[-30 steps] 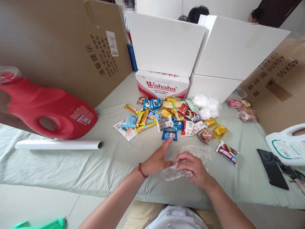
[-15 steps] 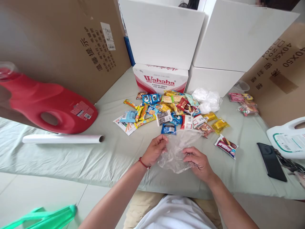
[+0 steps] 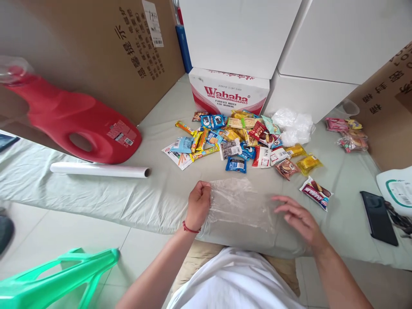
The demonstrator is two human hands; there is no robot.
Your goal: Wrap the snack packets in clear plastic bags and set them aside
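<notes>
At nine o'clock a red jug [image 3: 74, 122] lies on its side on the table [image 3: 161, 189], with a white roll [image 3: 99, 170] just in front of it. A green stool [image 3: 54, 279] shows at seven o'clock, on the floor.

Near six o'clock the left hand [image 3: 198, 206] has its fingers [image 3: 203, 192] clenched on the left edge of a clear bag [image 3: 240, 204], which lies spread flat on the table close to its near edge. A red cord sits on that wrist.

At twelve o'clock from the bag lies a heap of snacks [image 3: 238, 146], apart from it, with a Wahaha box [image 3: 228, 92] behind the heap and crumpled plastic [image 3: 292, 126] at one o'clock.

The right hand [image 3: 298, 216] is at the bag's right edge, its fingers [image 3: 283, 201] released and spread, holding nothing; whether the tips touch the film cannot be told. A lone snack [image 3: 316, 193] lies near it at two o'clock. A black phone [image 3: 379, 218] lies at three o'clock.
</notes>
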